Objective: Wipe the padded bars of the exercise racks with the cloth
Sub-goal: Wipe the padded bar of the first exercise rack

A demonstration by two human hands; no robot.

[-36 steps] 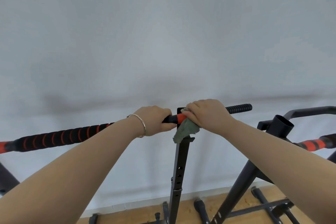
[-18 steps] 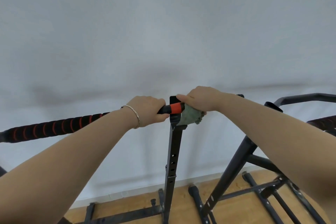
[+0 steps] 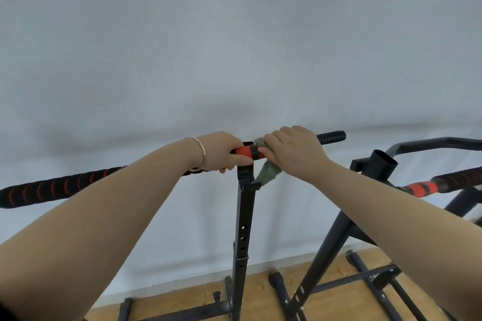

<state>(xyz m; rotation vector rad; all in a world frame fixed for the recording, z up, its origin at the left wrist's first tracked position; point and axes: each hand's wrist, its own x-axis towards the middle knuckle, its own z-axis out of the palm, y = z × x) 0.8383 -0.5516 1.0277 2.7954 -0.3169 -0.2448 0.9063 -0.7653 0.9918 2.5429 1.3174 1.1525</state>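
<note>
- Two bare forearms are entering from the bottom edge at 7 and 5 o'clock, cut off by the frame.
- The left hand (image 3: 224, 151), a thin bracelet (image 3: 200, 153) circling its wrist, is wrapping its grip closed around the padded bar (image 3: 49, 191), just at 9 o'clock of the orange section (image 3: 244, 151).
- The right hand (image 3: 293, 150) is closing its grip over the bar at 3 o'clock of that orange section, pressing the green cloth (image 3: 268, 174) against it; one cloth end is hanging below the hand, another is peeking out above.
- The bar is lying across the black upright post (image 3: 243, 229); its ribbed black end (image 3: 331, 137) is sticking out past the right hand.
- At 3 o'clock a second rack (image 3: 386, 161) is standing with its own padded bar (image 3: 443, 182), partly hidden by the right forearm.
- Behind everything a plain pale wall (image 3: 234, 47) is filling the view.
</note>
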